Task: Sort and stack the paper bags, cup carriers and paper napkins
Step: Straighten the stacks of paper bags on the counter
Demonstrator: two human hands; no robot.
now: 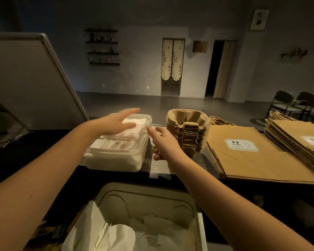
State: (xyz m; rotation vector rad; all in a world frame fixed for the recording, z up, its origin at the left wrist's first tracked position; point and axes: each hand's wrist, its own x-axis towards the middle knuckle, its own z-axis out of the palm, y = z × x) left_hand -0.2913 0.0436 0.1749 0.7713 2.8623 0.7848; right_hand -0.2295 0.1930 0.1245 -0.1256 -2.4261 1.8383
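Head view. Pressing flat on the paper napkins (134,133) with the left hand (116,123), fingers straight and spread wide, gripping nothing. Blurred, so cannot tell how firm the contact is. Probably patting the pile down to sit level inside the clear tub (116,163) at the left of the table (203,158). Lying with the long axis from near edge to far, tipped slightly rightward, in line with the tub.

Just beside the tub's right wall, hovering with the right hand (163,142). Index straight and aimed at the tub's far corner, other fingers loosely curled, holding nothing visible. Likely there to steady the tub, though cannot tell whether touching.

Right of that hand, 1 nested stack of cup carriers (188,131), pockets opening upward, upright so each seats in the one below. Further right, 2 flat stacks of paper bags (252,156), long axes running away from the person, handles at the far end, labels up. Seemingly laid alike to line up the edges. Looks sorted into 3 kinds already, the napkins last to be squared.

Below the table's near edge, a bin (143,200) lined with white paper.
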